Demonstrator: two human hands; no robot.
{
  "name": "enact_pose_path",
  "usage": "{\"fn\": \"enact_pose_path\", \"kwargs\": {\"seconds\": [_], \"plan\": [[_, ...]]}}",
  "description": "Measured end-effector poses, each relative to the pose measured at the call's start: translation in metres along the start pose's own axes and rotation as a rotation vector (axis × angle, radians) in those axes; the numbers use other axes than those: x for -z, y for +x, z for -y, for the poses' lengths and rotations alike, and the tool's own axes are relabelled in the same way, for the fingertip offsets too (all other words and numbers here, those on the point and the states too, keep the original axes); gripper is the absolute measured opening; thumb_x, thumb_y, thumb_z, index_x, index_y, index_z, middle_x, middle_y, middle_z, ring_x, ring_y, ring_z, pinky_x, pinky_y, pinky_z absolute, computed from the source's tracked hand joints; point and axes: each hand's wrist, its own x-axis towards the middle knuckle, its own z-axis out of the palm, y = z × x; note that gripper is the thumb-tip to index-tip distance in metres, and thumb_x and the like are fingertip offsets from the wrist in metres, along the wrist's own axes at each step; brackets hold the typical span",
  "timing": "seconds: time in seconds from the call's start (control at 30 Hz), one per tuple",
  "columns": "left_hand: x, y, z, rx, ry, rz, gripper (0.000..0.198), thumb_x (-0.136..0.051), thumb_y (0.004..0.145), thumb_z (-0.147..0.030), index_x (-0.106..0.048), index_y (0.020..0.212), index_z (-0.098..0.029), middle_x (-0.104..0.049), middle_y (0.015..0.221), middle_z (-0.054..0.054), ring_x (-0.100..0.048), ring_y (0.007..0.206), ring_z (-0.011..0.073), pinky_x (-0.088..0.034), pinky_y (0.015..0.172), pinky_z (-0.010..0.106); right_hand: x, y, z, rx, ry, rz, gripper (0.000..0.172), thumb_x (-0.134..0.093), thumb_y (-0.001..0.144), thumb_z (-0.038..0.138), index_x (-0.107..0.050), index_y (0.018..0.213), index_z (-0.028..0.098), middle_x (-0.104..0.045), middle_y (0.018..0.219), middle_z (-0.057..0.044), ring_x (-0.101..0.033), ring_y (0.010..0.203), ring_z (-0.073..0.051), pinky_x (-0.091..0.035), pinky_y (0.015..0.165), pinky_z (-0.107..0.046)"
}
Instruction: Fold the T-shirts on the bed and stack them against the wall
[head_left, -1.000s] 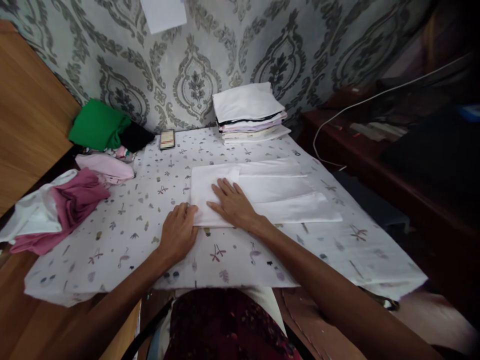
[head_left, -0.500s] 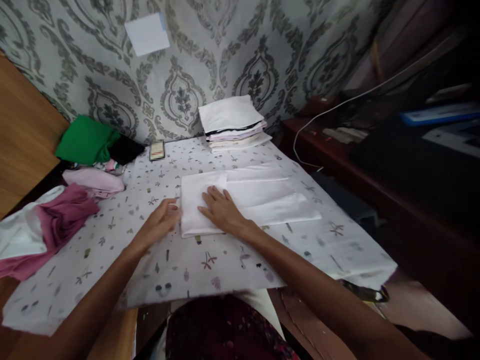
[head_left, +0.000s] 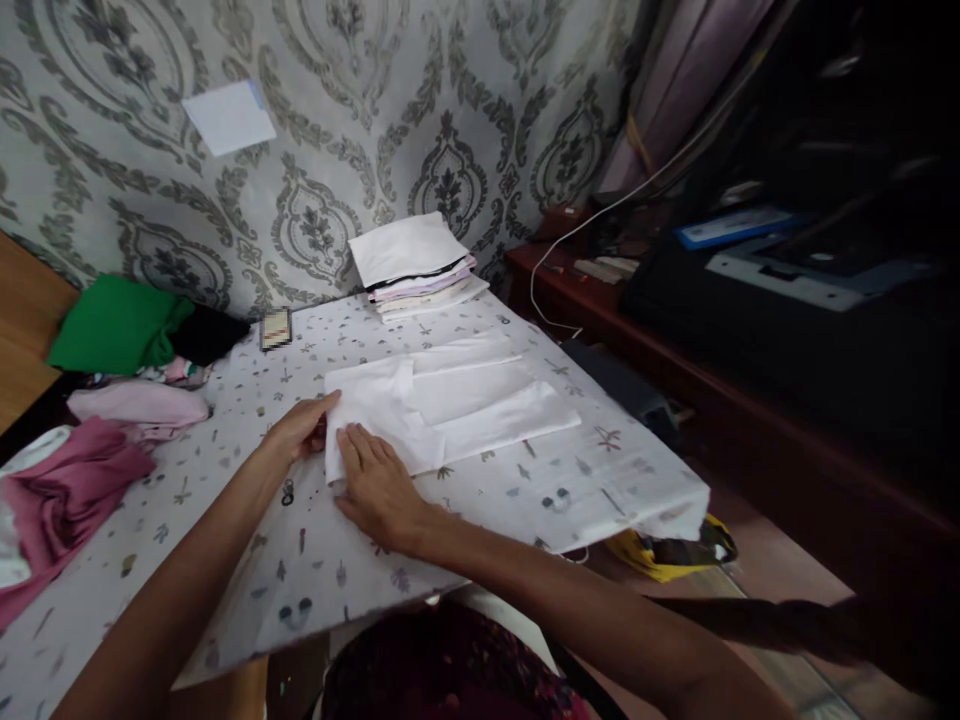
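A white folded cloth lies flat on the patterned table cover, stretching from the middle toward the right. My left hand touches its left edge, thumb and fingers closed on the fabric there. My right hand rests at the cloth's near left corner, fingers stretched flat and pointing away from me.
A stack of folded white and pale cloths stands by the wall. Green, black, pink and maroon garments lie at the left. A small card lies near the wall. A dark wooden bench with cable runs along the right.
The view has swung right. My right hand slid from the middle of the cloth's left part back to its near corner. My left hand moved up to the cloth's left edge.
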Motion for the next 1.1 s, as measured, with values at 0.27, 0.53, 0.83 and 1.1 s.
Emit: {"fn": "enact_pose_path", "kwargs": {"seconds": [0.27, 0.53, 0.83, 1.1], "plan": [[-0.008, 0.033, -0.033, -0.020, 0.099, -0.216, 0.025, -0.077, 0.068, -0.024, -0.054, 0.073, -0.016, -0.050, 0.050, -0.005, -0.043, 0.037, 0.0086, -0.035, 0.036, 0.019, -0.002, 0.010, 0.005, 0.056, -0.309, -0.101, 0.032, -0.047, 0.096, 0.010, -0.062, 0.124, 0.003, -0.065, 0.127, -0.025, -0.060, 0.123, -0.030, -0.049, 0.103, -0.045], [-0.023, 0.022, -0.069, -0.234, 0.044, -0.149, 0.042, -0.065, 0.057, -0.011, -0.062, 0.098, -0.021, -0.050, 0.056, -0.009, -0.047, 0.042, 0.0075, -0.031, 0.040, 0.015, 0.055, 0.000, -0.002, -0.217, -0.014, -0.092, 0.031, -0.047, 0.093, 0.015, -0.065, 0.117, 0.019, -0.076, 0.102, -0.008, -0.071, 0.089, -0.023, -0.051, 0.073, -0.031], [-0.104, 0.027, -0.130, -0.421, 0.073, 0.160, 0.021, -0.072, 0.058, -0.024, -0.064, 0.076, -0.016, -0.065, 0.061, 0.003, -0.060, 0.050, 0.0128, -0.030, 0.042, 0.019, 0.106, -0.050, -0.066, -0.439, 0.464, -0.566, 0.048, -0.046, 0.083, 0.021, -0.052, 0.130, 0.019, -0.066, 0.079, 0.002, -0.059, 0.063, -0.016, -0.048, 0.064, -0.025], [-0.206, 0.041, -0.135, -0.516, 0.308, 0.329, 0.024, -0.070, 0.066, -0.032, -0.065, 0.083, -0.016, -0.073, 0.071, 0.008, -0.064, 0.056, 0.0166, -0.026, 0.049, 0.023, 0.117, -0.094, -0.124, -0.499, 0.374, -0.629, 0.045, -0.042, 0.078, 0.014, -0.072, 0.111, 0.021, -0.071, 0.101, -0.004, -0.062, 0.072, -0.017, -0.052, 0.074, -0.030]]}}
